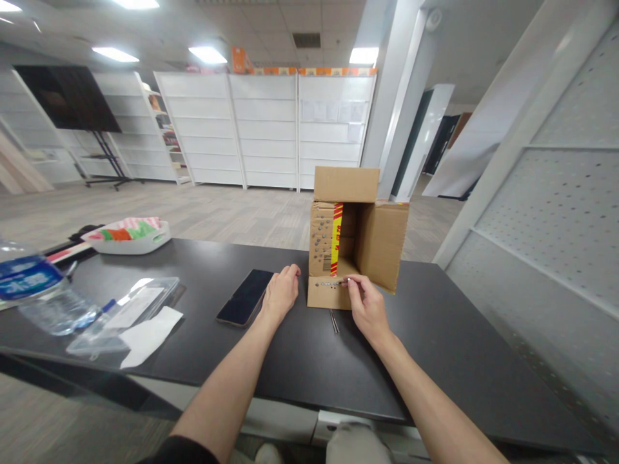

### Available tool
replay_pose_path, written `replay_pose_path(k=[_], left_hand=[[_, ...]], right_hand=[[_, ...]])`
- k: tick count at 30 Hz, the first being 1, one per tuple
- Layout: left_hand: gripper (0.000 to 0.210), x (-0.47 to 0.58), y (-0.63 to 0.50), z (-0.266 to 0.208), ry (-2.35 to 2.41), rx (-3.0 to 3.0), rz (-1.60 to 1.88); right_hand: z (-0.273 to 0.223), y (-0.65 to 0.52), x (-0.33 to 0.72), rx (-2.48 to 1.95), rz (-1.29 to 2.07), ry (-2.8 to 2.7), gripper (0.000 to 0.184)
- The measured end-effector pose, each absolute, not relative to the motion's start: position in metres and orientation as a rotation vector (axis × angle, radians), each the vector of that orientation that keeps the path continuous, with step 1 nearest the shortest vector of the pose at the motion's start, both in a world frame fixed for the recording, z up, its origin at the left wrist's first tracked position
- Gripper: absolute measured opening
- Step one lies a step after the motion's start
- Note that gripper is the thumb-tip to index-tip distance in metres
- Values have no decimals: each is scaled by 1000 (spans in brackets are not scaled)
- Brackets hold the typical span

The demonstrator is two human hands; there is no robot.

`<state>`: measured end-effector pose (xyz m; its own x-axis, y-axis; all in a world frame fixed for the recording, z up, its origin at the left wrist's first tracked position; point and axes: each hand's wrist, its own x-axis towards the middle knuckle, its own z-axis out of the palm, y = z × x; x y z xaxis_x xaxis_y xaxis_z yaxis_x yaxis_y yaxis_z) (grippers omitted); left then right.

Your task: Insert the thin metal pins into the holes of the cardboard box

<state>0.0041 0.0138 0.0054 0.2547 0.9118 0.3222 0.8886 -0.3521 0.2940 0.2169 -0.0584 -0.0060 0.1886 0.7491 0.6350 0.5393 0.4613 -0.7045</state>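
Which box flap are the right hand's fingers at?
The bottom flap, lowest of all: the right hand is there. The top flap sticks up; the right flap opens sideways.

ok so we've got two hands point(282, 291), one cardboard box point(382, 240), one phone point(245, 298), one water bottle point(43, 293), one plastic case point(167, 289), one white tray point(138, 245), one screen point(66, 98)

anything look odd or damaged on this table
Yes, the cardboard box: its left flap is peppered with small dark marks, odd for packaging. They are too small to tell whether holes or studs.
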Motion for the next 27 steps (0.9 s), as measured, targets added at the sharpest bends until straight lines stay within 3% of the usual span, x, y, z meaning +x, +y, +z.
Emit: replay_pose_path(k=[27], left_hand=[[24, 5, 12, 7, 1763, 2477, 671]], right_hand=[[-5, -54, 215, -1136, 50, -1559, 17]])
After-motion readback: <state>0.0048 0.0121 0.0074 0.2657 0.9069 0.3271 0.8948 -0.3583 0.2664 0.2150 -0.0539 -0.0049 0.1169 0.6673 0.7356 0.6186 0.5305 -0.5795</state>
